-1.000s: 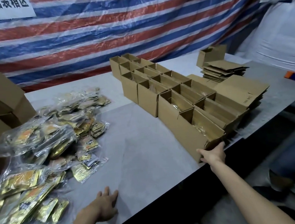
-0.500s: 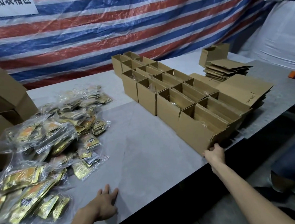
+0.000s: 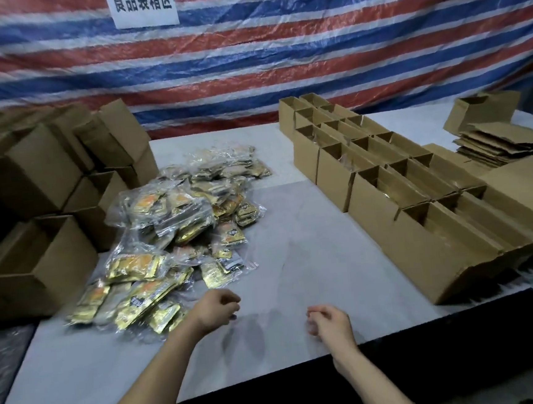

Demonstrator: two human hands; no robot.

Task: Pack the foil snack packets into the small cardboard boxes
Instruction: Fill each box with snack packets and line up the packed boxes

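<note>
A striped red, white and blue plastic tarpaulin [image 3: 278,55] hangs as the back wall of a packing area, with a white paper sign printed in Chinese characters [image 3: 144,4] fixed near its top. In front of it runs a long grey bench [image 3: 295,247].

On the left half of the bench lies a loose heap of gold foil snack packets [image 3: 177,229], many of them bundled inside clear plastic bags. The heap reaches from mid-bench almost to the near edge. Beside it, at the far left, larger brown cardboard boxes [image 3: 32,196] are stacked, the nearest with its top open.

On the right half stand the small brown cardboard boxes [image 3: 387,197], open-topped and pressed side to side in two rows that run diagonally from the tarpaulin toward the near right corner. Something shiny glints inside one or two of them, but what they hold cannot be made out. Behind them, at the far right, sits a pile of flattened brown cardboard blanks [image 3: 508,142].

A person's two bare forearms reach in from the bottom edge. The left hand [image 3: 216,309] hovers just beside the near end of the packet heap, its fingers [image 3: 229,305] loosely curled and holding nothing. The right hand [image 3: 329,323] hangs over bare bench between the heap and the box rows, its fingers [image 3: 316,311] likewise loosely curled and empty. Both hands are slightly blurred.
</note>
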